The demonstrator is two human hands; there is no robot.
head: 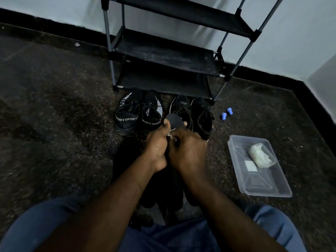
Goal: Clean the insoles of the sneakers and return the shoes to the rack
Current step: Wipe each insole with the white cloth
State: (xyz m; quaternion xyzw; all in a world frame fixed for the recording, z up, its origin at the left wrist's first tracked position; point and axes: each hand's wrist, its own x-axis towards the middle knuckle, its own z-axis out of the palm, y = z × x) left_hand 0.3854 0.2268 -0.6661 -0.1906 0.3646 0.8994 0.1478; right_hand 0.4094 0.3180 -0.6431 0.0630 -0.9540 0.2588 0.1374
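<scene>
Looking down from the head view, I see the left grip (pixel 157 148) grasping a dark insole (pixel 174 120) above the sneakers (pixel 192 115). The right grip (pixel 187 151) pinches a white wipe (pixel 171 136) against it. I judge cleaning underway; both pairs stand on the floor before the rack (pixel 163 51), not yet returned.

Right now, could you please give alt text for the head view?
The left hand and right hand hold a dark insole, a white wipe between them, over black sneakers before a rack. A clear tub lies nearby.
</scene>
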